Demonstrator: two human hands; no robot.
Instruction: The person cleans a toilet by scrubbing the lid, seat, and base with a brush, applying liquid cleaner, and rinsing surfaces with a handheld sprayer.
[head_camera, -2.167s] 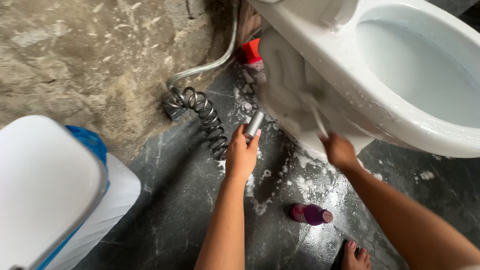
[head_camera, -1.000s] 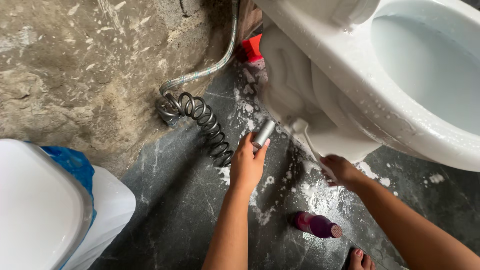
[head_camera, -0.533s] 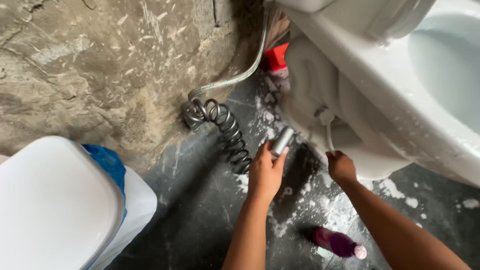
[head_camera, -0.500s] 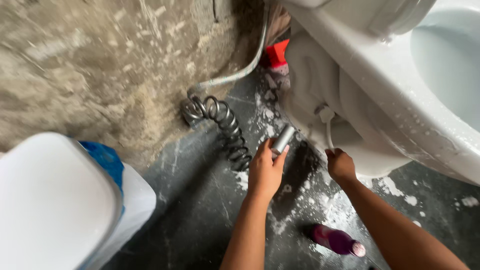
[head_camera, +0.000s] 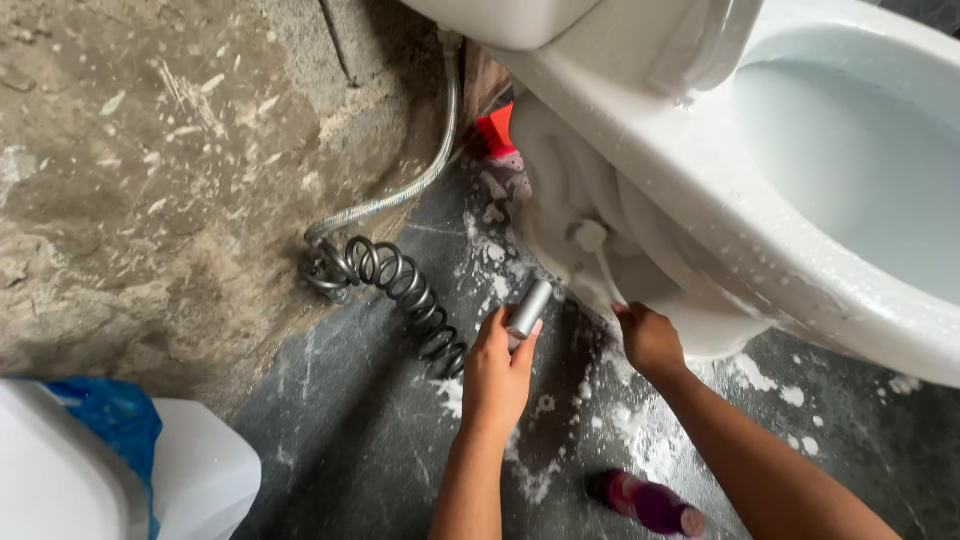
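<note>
Both our hands sit lower and nearer the toilet base than a moment ago, the view swung right.
Our left hand (head_camera: 497, 372) is closed around the metal sprayer (head_camera: 528, 309); our right hand (head_camera: 648, 340) grips a white brush (head_camera: 598, 255) against the toilet (head_camera: 700, 170). We judge scrubbing midway: foam covers the floor (head_camera: 360, 440). Wall, coiled hose (head_camera: 405, 290) and purple bottle (head_camera: 650, 505) crowd us.

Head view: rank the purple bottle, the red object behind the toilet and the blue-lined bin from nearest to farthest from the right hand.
From the right hand:
1. Purple bottle, lying on the floor just below the hand.
2. Red object, up by the wall behind the toilet.
3. Bin, far left bottom corner.
</note>
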